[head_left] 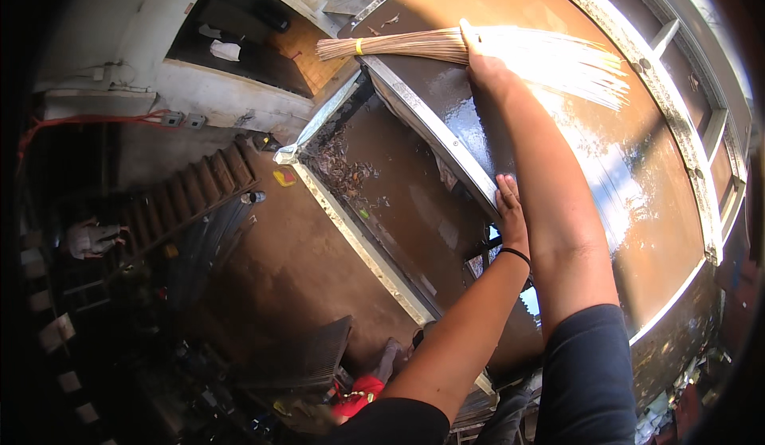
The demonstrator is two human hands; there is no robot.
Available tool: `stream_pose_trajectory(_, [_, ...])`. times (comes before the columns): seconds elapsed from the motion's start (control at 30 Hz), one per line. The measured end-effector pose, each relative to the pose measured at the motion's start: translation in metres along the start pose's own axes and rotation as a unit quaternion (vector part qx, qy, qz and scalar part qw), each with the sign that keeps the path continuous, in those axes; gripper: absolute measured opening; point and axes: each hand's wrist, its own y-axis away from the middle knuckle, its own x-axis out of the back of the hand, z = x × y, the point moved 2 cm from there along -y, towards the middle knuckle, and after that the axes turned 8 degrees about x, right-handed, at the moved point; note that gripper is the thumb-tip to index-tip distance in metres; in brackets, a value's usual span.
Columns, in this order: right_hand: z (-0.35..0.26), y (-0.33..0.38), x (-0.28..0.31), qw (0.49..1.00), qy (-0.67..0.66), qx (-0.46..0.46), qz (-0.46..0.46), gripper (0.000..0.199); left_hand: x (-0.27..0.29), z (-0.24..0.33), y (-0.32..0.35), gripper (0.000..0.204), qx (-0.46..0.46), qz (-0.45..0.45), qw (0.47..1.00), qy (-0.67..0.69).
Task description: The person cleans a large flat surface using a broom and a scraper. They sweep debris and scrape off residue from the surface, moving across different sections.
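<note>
A stick broom (422,43) of thin brown ribs, tied with a yellow band near its narrow end, lies crosswise above the wet brown roof surface. My right hand (480,61) is closed around its middle, thumb on top and the other fingers mostly hidden. The broom's spread tips fan out to the right in bright sunlight. Lower down, my left hand (511,206), with a dark band at the wrist, rests with fingers stretched out on a long metal edge (438,132). It holds no loose object.
Left of the edge runs a sunken gutter with wet leaf litter (343,170), bordered by a pale ledge (358,242). Far below are a staircase (187,199), a person in red (360,395) and another person (92,239). A white-walled doorway (239,35) stands at upper left.
</note>
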Motion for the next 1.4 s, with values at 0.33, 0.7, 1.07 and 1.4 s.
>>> stream_pose_trajectory(0.33, [-0.023, 0.033, 0.126, 0.981, 0.017, -0.007, -0.194, 0.030, 0.049, -0.019, 0.016, 0.129, 0.034, -0.126, 0.991, -0.043])
stream_pose_trajectory(0.7, [0.099, 0.146, 0.464, 0.996, 0.070, 0.030, -0.048, 0.038, 0.090, 0.006, 0.014, 0.130, 0.010, -0.165, 0.986, -0.017])
stream_pose_trajectory(1.07, [0.128, 0.250, 0.618, 0.997, -0.071, -0.039, 0.010, 0.036, 0.262, 0.047, 0.120, 0.109, -0.095, -0.496, 0.455, 0.734])
stream_pose_trajectory(1.4, [0.013, 0.463, 0.700, 0.769, -0.411, -0.488, -0.033, 0.096, 0.265, 0.129, 0.377, 0.092, -0.008, -0.477, 0.468, 0.744])
